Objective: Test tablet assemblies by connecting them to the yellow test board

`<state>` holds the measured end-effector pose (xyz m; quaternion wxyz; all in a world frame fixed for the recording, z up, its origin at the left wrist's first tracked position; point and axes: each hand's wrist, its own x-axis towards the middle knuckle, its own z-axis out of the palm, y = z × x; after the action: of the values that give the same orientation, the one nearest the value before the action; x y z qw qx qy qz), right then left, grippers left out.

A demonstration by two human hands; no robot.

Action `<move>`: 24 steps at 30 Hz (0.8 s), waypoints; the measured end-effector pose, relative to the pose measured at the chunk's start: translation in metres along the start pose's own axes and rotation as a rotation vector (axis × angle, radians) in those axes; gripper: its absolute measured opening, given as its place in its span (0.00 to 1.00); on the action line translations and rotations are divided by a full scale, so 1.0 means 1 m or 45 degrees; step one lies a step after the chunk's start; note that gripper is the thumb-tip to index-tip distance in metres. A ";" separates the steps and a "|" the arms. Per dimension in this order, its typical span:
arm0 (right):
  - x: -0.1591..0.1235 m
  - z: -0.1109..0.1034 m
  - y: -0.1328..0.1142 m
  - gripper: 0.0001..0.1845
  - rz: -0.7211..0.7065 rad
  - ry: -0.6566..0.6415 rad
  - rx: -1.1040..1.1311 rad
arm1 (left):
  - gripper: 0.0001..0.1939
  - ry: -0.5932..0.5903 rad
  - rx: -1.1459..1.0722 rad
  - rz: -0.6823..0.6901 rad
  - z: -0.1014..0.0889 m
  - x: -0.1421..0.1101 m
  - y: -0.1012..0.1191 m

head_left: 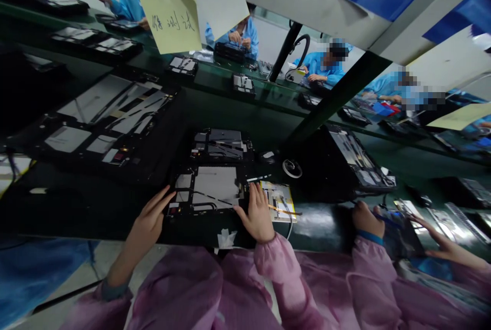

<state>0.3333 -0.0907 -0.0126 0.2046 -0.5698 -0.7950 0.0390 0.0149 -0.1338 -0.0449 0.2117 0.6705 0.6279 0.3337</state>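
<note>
We saw a black tablet frame [205,189] lying flat on the dark bench [318,225], right in front of us, its long side seeming to run left to right. Our right hand [257,215] lay spread wide on its right edge, so it was nearer. Our left hand [150,217] was open at its left side, holding nothing. We could not tell if those fingers touched it. The right hand hid part of the frame.
</note>
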 end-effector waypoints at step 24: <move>0.023 0.002 -0.031 0.48 -0.634 -0.248 -0.028 | 0.38 0.149 -1.149 -0.907 -0.008 0.015 0.071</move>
<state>0.2990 -0.0796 0.0013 0.1242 -0.3524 -0.9270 0.0333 0.0594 -0.1283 0.0134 0.5410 0.2416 0.6210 0.5132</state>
